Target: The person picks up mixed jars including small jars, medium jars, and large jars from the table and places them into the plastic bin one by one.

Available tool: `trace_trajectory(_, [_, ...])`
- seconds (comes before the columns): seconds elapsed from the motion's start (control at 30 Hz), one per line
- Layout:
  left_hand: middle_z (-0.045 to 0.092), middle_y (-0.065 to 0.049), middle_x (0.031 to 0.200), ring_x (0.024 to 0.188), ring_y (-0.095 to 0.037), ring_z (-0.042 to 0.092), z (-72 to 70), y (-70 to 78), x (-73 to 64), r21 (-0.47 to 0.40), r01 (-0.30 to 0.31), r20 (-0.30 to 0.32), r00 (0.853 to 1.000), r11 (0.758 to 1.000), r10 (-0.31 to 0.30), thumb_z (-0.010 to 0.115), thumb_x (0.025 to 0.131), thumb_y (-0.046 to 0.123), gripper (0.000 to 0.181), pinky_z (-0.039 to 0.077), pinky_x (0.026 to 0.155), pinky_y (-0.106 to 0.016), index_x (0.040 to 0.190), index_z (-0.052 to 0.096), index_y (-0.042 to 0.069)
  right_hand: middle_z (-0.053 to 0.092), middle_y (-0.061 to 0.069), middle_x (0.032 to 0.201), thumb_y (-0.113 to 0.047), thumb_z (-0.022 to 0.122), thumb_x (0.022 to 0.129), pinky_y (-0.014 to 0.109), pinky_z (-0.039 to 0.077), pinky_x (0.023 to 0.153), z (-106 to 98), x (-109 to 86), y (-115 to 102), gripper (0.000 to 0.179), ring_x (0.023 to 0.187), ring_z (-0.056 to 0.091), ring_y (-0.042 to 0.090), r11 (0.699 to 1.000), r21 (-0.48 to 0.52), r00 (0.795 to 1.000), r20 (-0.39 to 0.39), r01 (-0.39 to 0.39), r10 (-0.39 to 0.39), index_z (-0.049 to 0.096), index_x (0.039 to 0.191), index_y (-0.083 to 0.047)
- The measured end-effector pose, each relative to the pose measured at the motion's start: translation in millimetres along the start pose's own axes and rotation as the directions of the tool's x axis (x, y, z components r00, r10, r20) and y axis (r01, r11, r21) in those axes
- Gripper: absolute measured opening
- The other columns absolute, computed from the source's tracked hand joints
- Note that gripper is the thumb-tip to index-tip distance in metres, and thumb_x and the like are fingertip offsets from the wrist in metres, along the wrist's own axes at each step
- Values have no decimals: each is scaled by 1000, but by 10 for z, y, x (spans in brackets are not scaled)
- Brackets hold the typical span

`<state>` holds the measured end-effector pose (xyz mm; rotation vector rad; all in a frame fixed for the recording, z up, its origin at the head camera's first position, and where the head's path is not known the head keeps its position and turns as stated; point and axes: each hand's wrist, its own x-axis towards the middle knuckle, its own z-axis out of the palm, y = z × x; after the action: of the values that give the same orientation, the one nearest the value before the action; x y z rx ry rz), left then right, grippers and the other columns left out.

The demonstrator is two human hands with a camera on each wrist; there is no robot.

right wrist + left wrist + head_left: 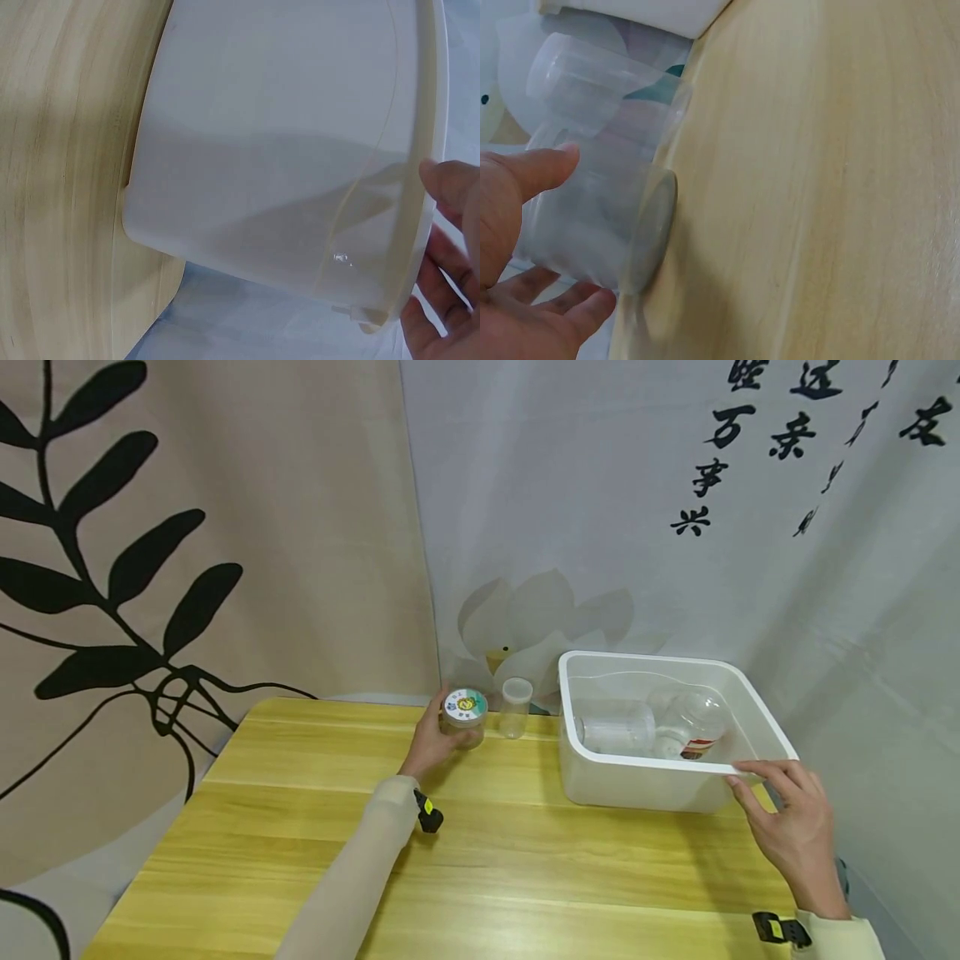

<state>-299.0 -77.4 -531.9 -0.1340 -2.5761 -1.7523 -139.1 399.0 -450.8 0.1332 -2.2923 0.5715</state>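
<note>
My left hand holds a clear plastic jar with a round printed label on its top. The left wrist view shows the thumb on one side of the jar and the fingers around the other, with its base at the tabletop. Just right of it stands a slimmer clear container, upright and untouched. My right hand grips the front right corner rim of a white plastic bin, the thumb on the outer face. Inside the bin lie a clear cylindrical container and a clear bottle with a red label.
The wooden table reaches back to a hanging curtain with leaf prints and dark characters. The bin stands at the table's back right, near its right edge.
</note>
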Motion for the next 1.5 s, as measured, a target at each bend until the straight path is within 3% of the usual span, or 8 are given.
trace_trajectory(0.33, [45,-19,153,137,-39,50,31,-3,-23,-2,-21,-41,999,1000,21,82,88,11,93,45,113,-54,162,26,12,64,15,95,7,89,69,37,32,76,11,-6,13,38,90,46,27,1000,-1,1000,-2,12,-12,77,103,-4])
trace_trajectory(0.83, [49,-16,151,134,-38,51,-39,43,-68,-42,-47,-51,998,998,44,84,85,12,90,47,112,-52,159,33,12,64,17,100,6,87,71,42,33,81,-4,-9,-17,35,97,51,36,999,-8,999,33,-41,41,77,103,-2])
trace_trajectory(1.2, [49,-13,150,134,-35,52,-31,293,-139,-23,-104,-50,993,994,103,85,86,19,89,48,113,-51,159,34,15,63,19,100,7,86,73,42,33,80,-17,8,-18,33,95,50,35,999,-6,998,35,-48,49,76,104,-1])
trace_trajectory(1.5, [52,-10,147,130,-31,53,3,501,-178,-32,-156,-47,987,987,155,88,82,22,90,49,111,-51,157,38,18,64,16,95,5,88,72,30,29,80,12,4,20,34,91,44,14,1000,13,1000,12,-4,3,77,104,-4])
